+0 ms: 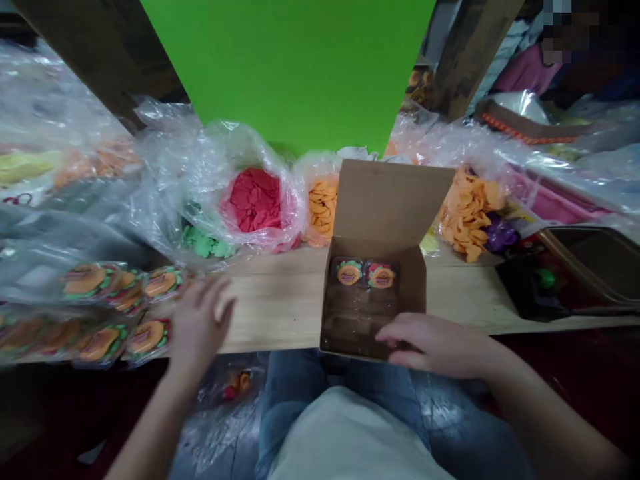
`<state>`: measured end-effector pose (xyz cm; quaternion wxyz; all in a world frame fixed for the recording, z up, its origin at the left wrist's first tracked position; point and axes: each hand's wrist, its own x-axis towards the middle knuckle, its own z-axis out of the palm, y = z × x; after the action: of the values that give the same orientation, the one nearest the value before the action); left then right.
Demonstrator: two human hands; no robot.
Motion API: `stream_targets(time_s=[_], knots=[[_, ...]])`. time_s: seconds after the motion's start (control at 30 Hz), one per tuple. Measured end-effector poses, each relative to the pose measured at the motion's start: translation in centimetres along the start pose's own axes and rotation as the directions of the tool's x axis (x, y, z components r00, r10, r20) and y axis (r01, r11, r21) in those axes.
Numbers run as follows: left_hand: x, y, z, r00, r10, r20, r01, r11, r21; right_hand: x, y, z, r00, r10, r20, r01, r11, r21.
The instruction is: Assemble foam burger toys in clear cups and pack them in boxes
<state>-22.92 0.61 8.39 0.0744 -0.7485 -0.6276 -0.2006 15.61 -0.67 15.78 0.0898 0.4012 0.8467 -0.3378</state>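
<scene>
An open cardboard box (390,207) stands on the wooden table with its lid raised. Inside, at the back, two burger-shaped pieces in clear plastic packs (365,274) lie side by side; a shiny clear surface covers the front part. My right hand (420,341) reaches over the box's front right corner, its fingers slightly bent and thumb apart, with nothing visible in it. To the left, my left hand (203,320) hovers with fingers apart and holds nothing. Just beside it are several clear-packed burger pieces (149,335) in two rows.
Behind the box, plastic bags hold red pieces (256,200), orange pieces (323,203) and green pieces (205,241). A green panel (300,73) rises at the back. A dark tray (595,267) sits at the right. A person (530,67) is at the upper right.
</scene>
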Motion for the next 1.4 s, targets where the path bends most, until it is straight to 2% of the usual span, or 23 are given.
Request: stream_targets(time_s=[0.07,0.1,0.13,0.2,0.23,0.3,0.43,0.53,0.6,0.67,0.7,0.77,0.83,0.9,0.93,0.97,1.0,1.07,1.13,1.2,1.27,1.33,1.4], knots=[[0.9,-5.8,0.2,0.988,-0.142,-0.062,0.149,0.982,0.113,-1.0,-0.4,-0.5,0.99,-0.047,0.133,0.022,0.982,0.185],[1.4,-7.9,0.4,0.985,-0.173,-0.025,0.175,0.973,0.151,-1.4,-0.3,-0.7,0.992,-0.016,0.129,-0.012,0.977,0.212],[1.8,-9.3,0.7,0.981,-0.196,0.007,0.191,0.965,0.178,-1.7,-0.1,-0.8,0.996,0.051,0.075,-0.065,0.977,0.201],[2.4,-10.1,1.3,0.971,-0.234,0.044,0.222,0.956,0.193,-2.2,0.5,-1.1,0.977,0.193,-0.093,-0.178,0.972,0.152],[2.5,-9.7,1.5,0.968,-0.249,0.042,0.237,0.953,0.187,-2.5,0.8,-1.3,0.96,0.234,-0.157,-0.213,0.967,0.139],[2.5,-8.0,1.8,0.965,-0.26,0.024,0.253,0.953,0.164,-2.9,1.1,-1.9,0.946,0.249,-0.207,-0.222,0.965,0.142],[2.0,-3.3,2.7,0.962,-0.268,0.044,0.261,0.957,0.123,-2.1,0.4,-3.5,0.95,0.184,-0.251,-0.165,0.982,0.094],[0.9,0.8,4.1,0.946,-0.294,0.134,0.28,0.954,0.111,-0.7,0.1,-3.9,0.953,0.115,-0.28,-0.111,0.993,0.033],[-0.1,3.3,4.8,0.945,-0.256,0.205,0.24,0.966,0.1,-0.2,0.4,-3.9,0.963,0.068,-0.26,-0.066,0.998,0.017],[-0.9,4.2,4.9,0.948,-0.187,0.259,0.175,0.982,0.07,0.1,0.6,-4.3,0.97,0.028,-0.241,-0.03,1.0,-0.005],[-0.9,3.9,4.6,0.95,-0.153,0.272,0.147,0.988,0.045,0.5,0.5,-4.6,0.969,0.01,-0.247,-0.017,1.0,-0.025],[-0.2,1.2,3.4,0.959,-0.112,0.261,0.114,0.993,0.007,2.2,-0.3,-5.6,0.963,-0.04,-0.267,0.017,0.996,-0.089],[1.5,-3.3,1.4,0.966,-0.126,0.227,0.119,0.992,0.043,5.8,-2.5,-6.4,0.952,-0.126,-0.28,0.083,0.984,-0.159],[3.4,-8.1,-0.9,0.947,-0.166,0.277,0.127,0.98,0.155,10.9,-5.9,-6.2,0.944,-0.214,-0.25,0.158,0.962,-0.224],[4.3,-10.2,-1.8,0.914,-0.168,0.37,0.101,0.976,0.195,13.9,-7.8,-5.6,0.947,-0.248,-0.204,0.193,0.947,-0.256],[5.0,-11.9,-2.4,0.885,-0.173,0.431,0.085,0.973,0.216,16.8,-9.7,-4.6,0.962,-0.232,-0.143,0.18,0.936,-0.303],[5.5,-13.1,-2.7,0.855,-0.171,0.49,0.067,0.972,0.223,19.7,-11.4,-3.5,0.983,-0.153,-0.103,0.109,0.933,-0.343],[6.0,-14.1,-2.2,0.815,-0.157,0.558,0.042,0.976,0.213,24.5,-13.8,-0.8,0.988,-0.137,-0.071,0.102,0.927,-0.362],[5.9,-14.0,-0.9,0.785,-0.162,0.597,0.038,0.976,0.216,27.5,-15.0,1.7,0.992,-0.119,-0.047,0.094,0.926,-0.364],[5.5,-13.5,0.5,0.778,-0.184,0.6,0.047,0.97,0.237,28.2,-15.2,3.5,0.992,-0.111,-0.058,0.083,0.929,-0.36],[5.1,-13.1,1.5,0.783,-0.207,0.586,0.06,0.964,0.26,26.7,-15.0,4.2,0.987,-0.117,-0.11,0.07,0.929,-0.363],[4.8,-12.9,2.3,0.804,-0.208,0.557,0.069,0.963,0.261,23.1,-14.3,3.7,0.957,-0.192,-0.219,0.095,0.916,-0.389],[4.5,-12.7,3.0,0.829,-0.194,0.524,0.069,0.966,0.249,18.1,-12.7,2.4,0.883,-0.297,-0.364,0.121,0.892,-0.435]])
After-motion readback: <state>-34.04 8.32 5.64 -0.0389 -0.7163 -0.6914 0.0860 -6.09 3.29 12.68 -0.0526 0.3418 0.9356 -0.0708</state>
